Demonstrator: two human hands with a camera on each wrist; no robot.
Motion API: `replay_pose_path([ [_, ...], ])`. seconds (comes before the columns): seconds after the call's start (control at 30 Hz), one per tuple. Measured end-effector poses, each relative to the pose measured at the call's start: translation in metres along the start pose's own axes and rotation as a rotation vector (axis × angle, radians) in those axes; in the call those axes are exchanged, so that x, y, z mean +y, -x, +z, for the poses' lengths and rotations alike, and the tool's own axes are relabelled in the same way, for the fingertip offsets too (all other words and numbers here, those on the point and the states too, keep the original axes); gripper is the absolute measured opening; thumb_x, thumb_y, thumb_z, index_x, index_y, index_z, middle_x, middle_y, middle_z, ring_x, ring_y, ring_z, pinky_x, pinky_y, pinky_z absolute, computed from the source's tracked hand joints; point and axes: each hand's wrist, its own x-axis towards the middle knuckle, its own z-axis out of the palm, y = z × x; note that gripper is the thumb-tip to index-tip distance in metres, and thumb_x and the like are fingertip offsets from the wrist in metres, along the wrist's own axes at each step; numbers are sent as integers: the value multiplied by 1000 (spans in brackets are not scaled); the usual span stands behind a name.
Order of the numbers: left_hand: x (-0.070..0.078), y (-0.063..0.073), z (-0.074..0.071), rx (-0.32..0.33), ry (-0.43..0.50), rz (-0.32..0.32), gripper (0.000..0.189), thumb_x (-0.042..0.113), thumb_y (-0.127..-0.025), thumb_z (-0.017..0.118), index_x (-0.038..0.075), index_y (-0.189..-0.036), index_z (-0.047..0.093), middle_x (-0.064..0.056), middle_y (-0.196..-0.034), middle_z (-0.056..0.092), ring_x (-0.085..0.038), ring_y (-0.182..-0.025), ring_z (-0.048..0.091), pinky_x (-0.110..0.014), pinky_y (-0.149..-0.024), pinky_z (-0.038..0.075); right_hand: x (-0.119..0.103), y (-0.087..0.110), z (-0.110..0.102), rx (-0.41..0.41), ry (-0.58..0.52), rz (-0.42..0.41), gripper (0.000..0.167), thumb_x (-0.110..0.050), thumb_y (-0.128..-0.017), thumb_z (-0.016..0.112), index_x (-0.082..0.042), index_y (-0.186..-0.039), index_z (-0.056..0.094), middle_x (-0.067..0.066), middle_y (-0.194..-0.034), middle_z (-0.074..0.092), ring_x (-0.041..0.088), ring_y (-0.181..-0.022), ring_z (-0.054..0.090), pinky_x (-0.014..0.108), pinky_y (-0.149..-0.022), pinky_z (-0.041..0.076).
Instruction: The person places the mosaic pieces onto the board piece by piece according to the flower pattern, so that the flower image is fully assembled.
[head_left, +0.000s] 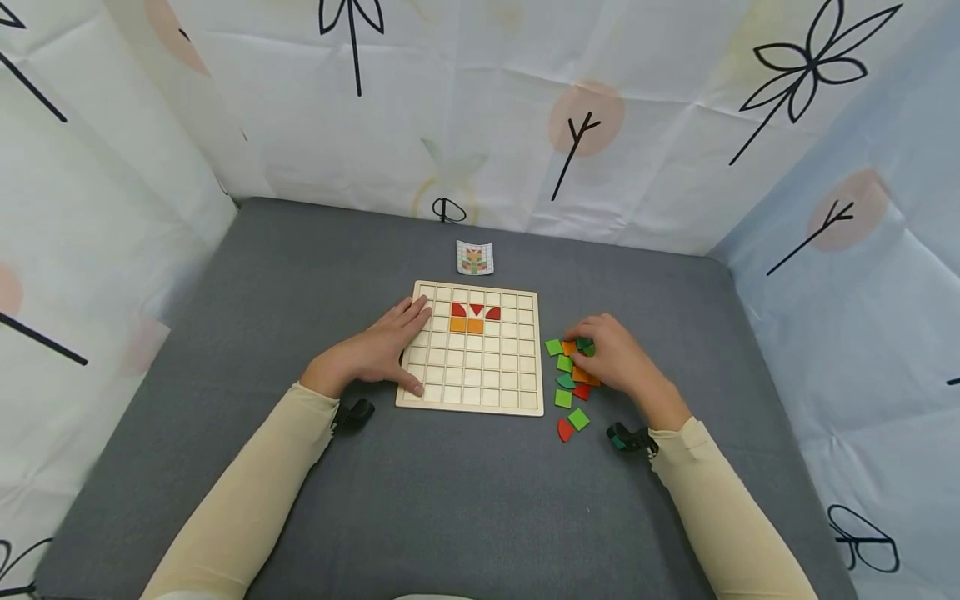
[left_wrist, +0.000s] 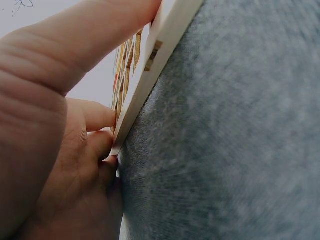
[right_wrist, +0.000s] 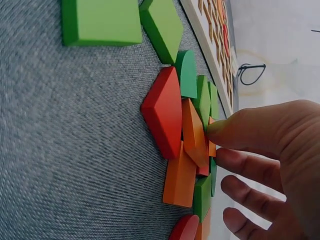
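A light wooden board (head_left: pixel 510 402) with a square grid lies on the grey table. Near its top, three red tiles (head_left: pixel 492 313) sit in a row above two orange tiles (head_left: pixel 476 327). My left hand (head_left: pixel 386 343) rests on the board's left side, fingers and thumb spread over the edge. Right of the board, my right hand (head_left: pixel 618 354) reaches into a loose pile of tiles. Its thumb and index finger pinch an orange square tile (right_wrist: pixel 212 148), which is partly hidden. Around it lie green tiles (head_left: pixel 563 398), more orange ones and a red tile (right_wrist: pixel 165 112).
Behind the board lies a small card (head_left: pixel 475 258) with a coloured grid pattern. Close to the table's front side of the pile are a red rounded tile (head_left: pixel 565 430) and a green square (head_left: pixel 578 418). Printed white cloth (head_left: pixel 495 167) hangs around the table.
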Motion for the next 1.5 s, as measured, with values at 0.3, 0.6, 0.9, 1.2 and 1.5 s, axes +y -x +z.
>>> replay_pose_path([
  [0.3,0,-2,-1,-4,0,1,145,55,-74,99,0,-173,9,-15,-181,-4,-37,-165,-9,-58,-130,8,1,-1,0,-8,1,1,25,-6,-98,76,-3,-123,80,16,-128,73,37,-115,56,56,-99,49],
  [0.6,-1,-1,0,-9,4,-6,145,55,-74,99,0,-173,9,-16,-181,-4,-37,-165,-9,-58,-130,8,-3,-5,0,-26,28,17,25,-7,-98,77,-3,-123,81,15,-127,73,36,-116,56,55,-101,48],
  [0.9,-1,-1,0,-5,-2,-2,145,55,-73,99,0,-173,9,-15,-181,-4,-37,-165,-9,-57,-130,8,-3,-9,1,-21,23,5,24,-6,-98,77,-2,-121,81,16,-125,74,37,-114,56,55,-100,49],
  [1.2,2,0,-2,-4,-4,-3,145,54,-73,100,0,-173,9,-16,-181,-3,-38,-165,-8,-58,-130,8,-3,-8,0,-20,38,15,24,-7,-98,79,-3,-122,81,15,-124,73,36,-115,57,54,-101,49],
  [1.5,2,1,-1,-7,-1,-1,144,53,-74,100,0,-173,9,-16,-181,-4,-38,-165,-8,-57,-130,7,-1,-8,2,-3,60,-3,24,-8,-98,79,-3,-121,81,15,-124,73,37,-115,57,55,-100,49],
])
